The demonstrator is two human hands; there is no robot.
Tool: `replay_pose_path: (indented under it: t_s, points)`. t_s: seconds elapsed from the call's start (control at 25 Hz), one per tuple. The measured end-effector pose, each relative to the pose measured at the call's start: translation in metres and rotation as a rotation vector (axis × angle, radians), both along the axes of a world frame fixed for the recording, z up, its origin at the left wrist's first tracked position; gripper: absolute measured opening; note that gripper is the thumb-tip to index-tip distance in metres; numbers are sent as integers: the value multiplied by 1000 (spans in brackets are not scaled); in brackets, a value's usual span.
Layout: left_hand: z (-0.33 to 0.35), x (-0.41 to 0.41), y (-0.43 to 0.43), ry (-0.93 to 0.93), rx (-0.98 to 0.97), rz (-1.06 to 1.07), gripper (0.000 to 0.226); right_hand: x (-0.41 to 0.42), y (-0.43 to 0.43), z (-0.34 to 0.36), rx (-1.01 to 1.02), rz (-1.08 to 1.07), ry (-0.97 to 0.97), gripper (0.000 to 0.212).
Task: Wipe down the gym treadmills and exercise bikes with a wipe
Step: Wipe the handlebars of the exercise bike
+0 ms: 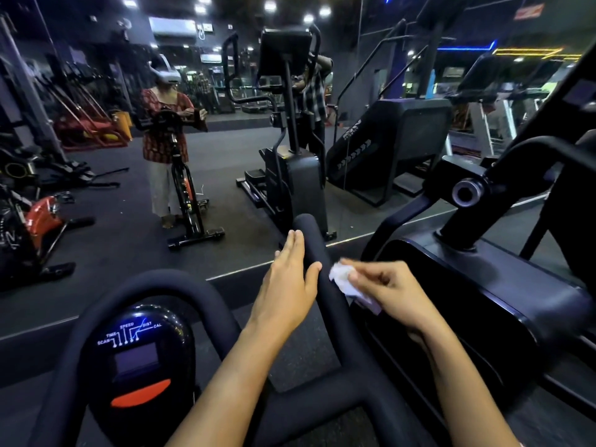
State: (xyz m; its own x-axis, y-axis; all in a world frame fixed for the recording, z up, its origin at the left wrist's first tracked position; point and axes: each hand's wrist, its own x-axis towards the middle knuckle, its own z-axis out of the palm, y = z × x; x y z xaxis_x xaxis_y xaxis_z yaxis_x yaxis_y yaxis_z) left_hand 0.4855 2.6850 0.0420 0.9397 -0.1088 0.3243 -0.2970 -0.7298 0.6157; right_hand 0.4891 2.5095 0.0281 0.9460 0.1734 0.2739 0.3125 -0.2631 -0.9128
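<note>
I stand at an exercise bike whose black padded handlebar point(309, 233) rises in front of me. My left hand point(290, 279) lies with straight fingers along the left side of that bar, its thumb touching the padding. My right hand point(383, 288) pinches a crumpled white wipe point(343, 277) and holds it against the right side of the same bar. The bike's round console point(138, 359), with blue labels and an orange button, sits lower left inside the handlebar loop.
A mirror wall ahead reflects me at the bike point(183, 188) and another person behind an elliptical point(290, 140). A large black elliptical housing point(483, 285) stands close on my right. A red bike point(35, 227) is at the left, a stair machine point(387, 146) beyond.
</note>
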Motion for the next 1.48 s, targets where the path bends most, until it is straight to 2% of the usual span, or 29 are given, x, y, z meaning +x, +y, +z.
replay_pose_path:
  t_s: [0.2,0.36,0.48,0.56,0.64,0.76,0.88,1.04,1.16,1.28,1.36,1.4,1.48]
  points:
    - [0,-13,-1,-61,97,-9,56,12,43,8,-126,-83,-49,39]
    - [-9,-51,0,-194,458,-55,51,-36,24,-14,-308,-178,-8,36]
    - [-23,-90,1,-154,643,-56,54,-75,3,-24,-458,-132,124,27]
    - [-33,-109,2,-106,733,-68,55,-81,4,-19,-429,-219,54,24]
    - [-41,-117,3,-126,806,-59,56,-79,16,-12,-323,-237,-60,38]
    - [-46,-126,5,-225,894,-21,57,-85,36,-24,-454,-130,-136,45]
    - [-52,-133,12,-274,890,-35,56,-110,22,-40,-474,-216,-118,40]
    - [-54,-137,16,-261,828,-36,56,-135,6,-34,-429,-207,-59,34]
    - [-56,-140,16,-261,801,-13,56,-125,13,-31,-405,-211,-109,40]
    - [-58,-146,20,-287,756,-2,55,-129,15,-39,-475,-201,-6,46]
    - [-58,-150,23,-299,730,9,54,-140,15,-38,-644,-214,25,44]
    - [-58,-152,26,-308,722,18,54,-146,17,-37,-676,-213,-9,44]
    - [-57,-157,31,-324,707,47,54,-153,21,-29,-523,-195,-135,43]
